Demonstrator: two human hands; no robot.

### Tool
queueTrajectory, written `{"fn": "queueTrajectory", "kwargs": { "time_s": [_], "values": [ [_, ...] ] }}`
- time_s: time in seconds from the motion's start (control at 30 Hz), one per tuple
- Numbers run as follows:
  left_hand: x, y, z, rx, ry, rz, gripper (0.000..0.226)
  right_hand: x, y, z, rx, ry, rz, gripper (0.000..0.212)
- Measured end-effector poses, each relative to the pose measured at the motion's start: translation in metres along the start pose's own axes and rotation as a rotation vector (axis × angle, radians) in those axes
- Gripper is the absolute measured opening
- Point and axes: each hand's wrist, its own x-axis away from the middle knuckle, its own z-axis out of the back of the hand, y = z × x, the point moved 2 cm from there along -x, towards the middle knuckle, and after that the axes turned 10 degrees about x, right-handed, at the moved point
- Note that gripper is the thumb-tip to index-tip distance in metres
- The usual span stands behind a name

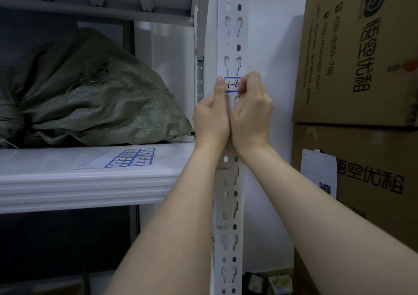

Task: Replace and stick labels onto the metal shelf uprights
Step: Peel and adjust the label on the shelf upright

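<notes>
One blue-bordered white paper label, marked 1-8, sits nearly stuck on the white perforated metal upright between the curled left hand, whose thumb presses it, and the pinching right hand; the blue-printed label sheet, lower left of both, suggests more remain.

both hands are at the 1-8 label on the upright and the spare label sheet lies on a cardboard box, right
No: the head view shows the spare label sheet on the white shelf. Left hand and right hand are indeed at the 1-8 label on the upright.
</notes>
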Motion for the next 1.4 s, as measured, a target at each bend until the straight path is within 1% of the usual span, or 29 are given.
{"fn": "queueTrajectory", "kwargs": {
  "time_s": [0.03,0.13,0.17,0.2,0.33,0.4,0.5,0.67,0.87,1.13,1.23,1.3,1.4],
  "values": [
    [0.0,0.0,0.0,0.0,0.002,-0.001,0.062,0.001,-0.001,0.001,-0.008,-0.002,-0.005,0.017],
    [0.0,0.0,0.0,0.003,-0.002,-0.005,0.064,0.003,-0.007,0.004,-0.107,-0.016,-0.029,0.046],
    [0.0,0.0,0.001,0.005,-0.006,-0.004,0.064,0.002,-0.008,0.005,-0.108,-0.03,-0.026,0.051],
    [-0.001,0.0,0.001,0.005,-0.01,-0.002,0.064,0.002,-0.007,0.006,-0.077,-0.045,-0.011,0.051],
    [0.001,0.001,0.001,0.016,-0.021,-0.01,0.065,-0.003,0.004,0.019,0.189,-0.099,0.164,0.028],
    [0.002,0.001,0.001,0.008,-0.022,-0.009,0.065,-0.01,0.006,0.03,0.326,-0.073,0.208,0.026],
    [0.002,0.001,0.0,-0.008,-0.024,0.001,0.064,-0.022,0.0,0.038,0.418,-0.053,0.237,0.021],
    [0.005,0.005,0.001,0.004,-0.018,-0.016,0.059,-0.027,-0.004,0.036,0.442,-0.042,0.26,0.016],
    [0.007,0.007,0.001,-0.007,-0.024,-0.027,0.059,-0.027,0.0,0.029,0.422,-0.017,0.28,0.019],
    [0.007,0.008,0.001,-0.016,-0.026,-0.013,0.059,-0.028,0.001,0.023,0.519,-0.056,0.253,0.023],
    [0.006,0.008,0.001,-0.023,-0.021,-0.017,0.06,-0.026,0.002,0.023,0.514,-0.062,0.268,0.021],
    [0.006,0.008,0.0,-0.023,-0.02,-0.029,0.06,-0.019,0.002,0.023,0.513,-0.048,0.311,0.019],
    [0.007,0.008,0.0,-0.026,-0.023,-0.048,0.063,-0.01,0.005,0.025,0.453,-0.053,0.318,0.021]
  ]
}}
